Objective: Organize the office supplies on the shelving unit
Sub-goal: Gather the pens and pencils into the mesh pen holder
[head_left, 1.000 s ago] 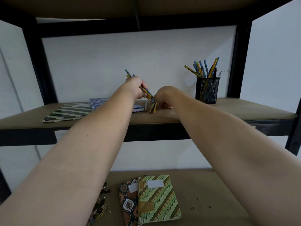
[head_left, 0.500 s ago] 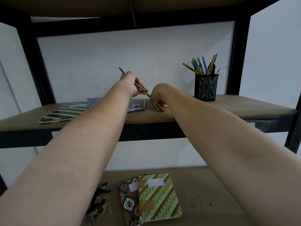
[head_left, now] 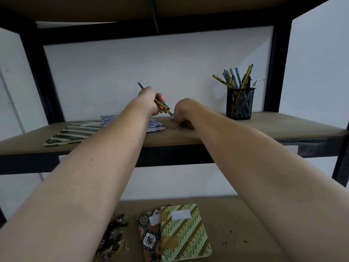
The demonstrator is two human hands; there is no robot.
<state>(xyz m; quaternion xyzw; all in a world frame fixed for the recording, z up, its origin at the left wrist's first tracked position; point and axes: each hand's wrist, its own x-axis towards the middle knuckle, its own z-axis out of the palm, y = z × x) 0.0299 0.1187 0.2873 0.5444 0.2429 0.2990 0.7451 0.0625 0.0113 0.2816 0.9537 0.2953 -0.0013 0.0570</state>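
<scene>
Pencils (head_left: 162,106) are in a small bundle in the left hand (head_left: 150,100), whose fingers are curled round them, just above the middle shelf (head_left: 283,125). The bundle is probably held together so that it can go into the mesh cup (head_left: 240,104) in one move. The exact number in the bundle cannot be told.

The right hand (head_left: 184,114) rests on the shelf with fingers curled down, it seems to pick up a last loose pencil, but what it holds is hidden.

The cup at the right already has about 10 pencils. 2 notebooks (head_left: 151,124) lie at the left of this shelf, 2 more notebooks (head_left: 181,231) and 1 heap of paper clips (head_left: 113,241) lie on the lower shelf (head_left: 255,214).
</scene>
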